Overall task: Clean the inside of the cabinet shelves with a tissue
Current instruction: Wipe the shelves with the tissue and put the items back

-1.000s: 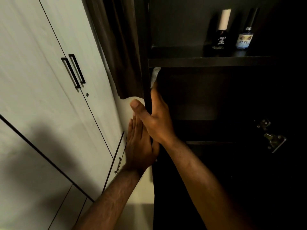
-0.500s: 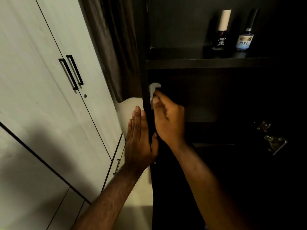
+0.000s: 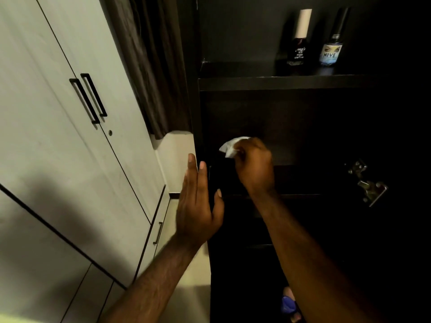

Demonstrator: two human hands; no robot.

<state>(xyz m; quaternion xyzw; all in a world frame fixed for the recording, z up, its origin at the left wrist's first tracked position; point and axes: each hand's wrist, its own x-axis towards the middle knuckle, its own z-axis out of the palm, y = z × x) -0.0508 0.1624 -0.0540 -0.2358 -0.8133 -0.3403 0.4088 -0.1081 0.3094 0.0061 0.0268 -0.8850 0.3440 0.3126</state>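
A dark open cabinet fills the right half of the view, with an upper shelf (image 3: 268,82) across it. My right hand (image 3: 255,164) reaches into the dim compartment below that shelf, closed around a crumpled white tissue (image 3: 231,146) that sticks out to the left of my fingers. My left hand (image 3: 198,201) is flat and open, fingers together and pointing up, beside the cabinet's left side panel (image 3: 203,141). It holds nothing. Whether it touches the panel I cannot tell.
Two small bottles stand on the upper shelf: a dark one with a white cap (image 3: 298,40) and a blue-labelled one (image 3: 331,40). A metal door hinge (image 3: 366,183) juts out at the right. White wardrobe doors with black handles (image 3: 89,99) and a dark curtain (image 3: 149,66) lie left.
My right hand has come down from just under the upper shelf's left end and moved rightward, deeper into the compartment, with the tissue. My left hand has stayed nearly in place.
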